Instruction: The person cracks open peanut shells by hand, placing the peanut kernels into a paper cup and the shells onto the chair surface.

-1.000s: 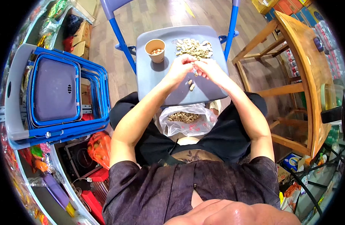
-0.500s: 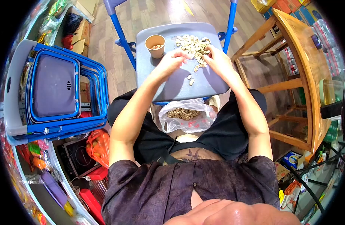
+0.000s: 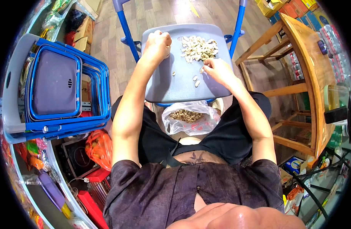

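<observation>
My left hand [image 3: 157,46] is closed above the brown paper cup [image 3: 168,54], hiding most of it. Whatever its fingers hold is out of sight. Lower on the grey folding-chair seat [image 3: 175,89], my right hand [image 3: 217,71] pinches a peanut shell [image 3: 202,70] between thumb and finger. Just beyond it lies a heap of peanut shells [image 3: 198,49]. Two pale peanuts [image 3: 197,83] rest nearer to me, and a small shell piece [image 3: 174,73] sits left of them.
Between my legs, a clear plastic bag [image 3: 206,122] holds many unshelled peanuts [image 3: 186,115]. Folded blue-framed chairs [image 3: 57,86] stand at my left beside shelves. To the right are a wooden table [image 3: 311,87] and a dark phone [image 3: 336,115]. An orange bag [image 3: 99,149] is at lower left.
My left hand has moved left from beside the heap to over the cup. My right hand has come down slightly toward me from the heap's edge. A small shell piece now lies on the seat's left part.
</observation>
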`<state>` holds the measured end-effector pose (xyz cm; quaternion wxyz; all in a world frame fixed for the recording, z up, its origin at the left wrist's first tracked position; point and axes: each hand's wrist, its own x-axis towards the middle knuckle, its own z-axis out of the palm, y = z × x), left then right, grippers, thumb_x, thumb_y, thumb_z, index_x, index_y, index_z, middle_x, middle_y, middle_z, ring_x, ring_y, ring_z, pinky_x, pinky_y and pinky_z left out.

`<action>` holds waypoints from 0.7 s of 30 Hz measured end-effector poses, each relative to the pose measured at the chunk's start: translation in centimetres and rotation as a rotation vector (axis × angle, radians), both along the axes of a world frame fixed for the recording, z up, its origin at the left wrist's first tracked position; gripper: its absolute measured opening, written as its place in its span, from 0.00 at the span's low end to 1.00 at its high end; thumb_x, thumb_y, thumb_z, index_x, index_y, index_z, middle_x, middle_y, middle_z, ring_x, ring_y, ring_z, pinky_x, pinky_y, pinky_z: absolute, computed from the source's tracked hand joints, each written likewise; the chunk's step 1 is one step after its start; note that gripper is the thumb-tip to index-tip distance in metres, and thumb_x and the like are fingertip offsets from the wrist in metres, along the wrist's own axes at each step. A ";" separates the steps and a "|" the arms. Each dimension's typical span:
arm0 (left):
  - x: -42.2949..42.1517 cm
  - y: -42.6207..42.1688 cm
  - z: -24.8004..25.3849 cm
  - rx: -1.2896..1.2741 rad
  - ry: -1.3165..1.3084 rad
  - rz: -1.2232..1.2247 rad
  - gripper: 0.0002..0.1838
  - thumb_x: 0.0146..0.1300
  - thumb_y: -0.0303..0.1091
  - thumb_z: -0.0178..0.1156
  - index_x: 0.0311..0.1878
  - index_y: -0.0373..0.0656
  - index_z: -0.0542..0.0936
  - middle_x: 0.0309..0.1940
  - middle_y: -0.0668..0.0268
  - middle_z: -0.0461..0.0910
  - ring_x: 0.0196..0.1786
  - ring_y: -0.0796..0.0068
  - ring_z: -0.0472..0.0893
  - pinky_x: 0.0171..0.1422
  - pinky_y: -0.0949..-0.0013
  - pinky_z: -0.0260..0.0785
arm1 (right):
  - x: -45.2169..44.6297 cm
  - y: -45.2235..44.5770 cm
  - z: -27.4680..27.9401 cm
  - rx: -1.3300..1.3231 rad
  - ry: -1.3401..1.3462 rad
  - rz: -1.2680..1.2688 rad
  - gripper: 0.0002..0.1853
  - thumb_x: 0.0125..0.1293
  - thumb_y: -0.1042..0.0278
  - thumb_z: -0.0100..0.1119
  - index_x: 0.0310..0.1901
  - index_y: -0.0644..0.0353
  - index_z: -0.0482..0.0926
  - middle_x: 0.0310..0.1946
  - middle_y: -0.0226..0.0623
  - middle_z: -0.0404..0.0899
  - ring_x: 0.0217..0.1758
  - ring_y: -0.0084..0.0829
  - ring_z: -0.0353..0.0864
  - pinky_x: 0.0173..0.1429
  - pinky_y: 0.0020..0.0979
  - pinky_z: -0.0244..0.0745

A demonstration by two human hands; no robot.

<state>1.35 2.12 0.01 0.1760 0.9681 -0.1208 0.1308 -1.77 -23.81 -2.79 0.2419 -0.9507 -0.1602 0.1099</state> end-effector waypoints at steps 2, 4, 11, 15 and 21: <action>-0.9 -0.7 0.3 0.026 -0.115 -0.007 0.06 0.56 0.25 0.59 0.37 0.40 0.81 0.39 0.55 0.79 0.45 0.55 0.79 0.52 0.59 0.74 | 0.2 -0.4 -0.1 0.045 -0.030 -0.008 0.15 0.61 0.58 0.55 0.42 0.58 0.83 0.36 0.47 0.84 0.43 0.46 0.83 0.49 0.42 0.75; -2.0 -2.0 0.5 -0.053 -0.241 -0.011 0.04 0.56 0.26 0.61 0.35 0.42 0.81 0.36 0.57 0.79 0.44 0.56 0.79 0.49 0.58 0.72 | 0.4 -0.7 1.0 0.007 0.008 -0.054 0.15 0.61 0.57 0.54 0.42 0.58 0.83 0.36 0.47 0.83 0.43 0.45 0.83 0.49 0.42 0.75; -6.7 -6.6 -4.0 -0.165 0.273 -0.230 0.08 0.57 0.35 0.61 0.34 0.41 0.79 0.32 0.55 0.80 0.40 0.54 0.80 0.46 0.57 0.72 | 0.9 -1.6 1.0 0.005 -0.025 -0.079 0.15 0.61 0.56 0.54 0.41 0.57 0.83 0.35 0.47 0.83 0.44 0.45 0.83 0.49 0.42 0.75; -7.1 -7.3 -5.0 -0.065 0.315 -0.207 0.08 0.56 0.36 0.62 0.32 0.41 0.78 0.31 0.55 0.79 0.40 0.53 0.80 0.46 0.56 0.72 | 0.7 -1.6 1.0 0.024 -0.044 -0.086 0.16 0.61 0.56 0.54 0.40 0.57 0.83 0.35 0.46 0.83 0.43 0.45 0.82 0.49 0.42 0.75; -6.3 -7.0 -5.0 -0.198 0.396 -0.203 0.10 0.57 0.37 0.63 0.38 0.41 0.80 0.33 0.59 0.80 0.38 0.62 0.80 0.45 0.63 0.72 | 1.1 -2.3 0.3 0.221 0.028 -0.040 0.16 0.63 0.56 0.53 0.37 0.60 0.82 0.29 0.42 0.82 0.32 0.37 0.83 0.39 0.35 0.75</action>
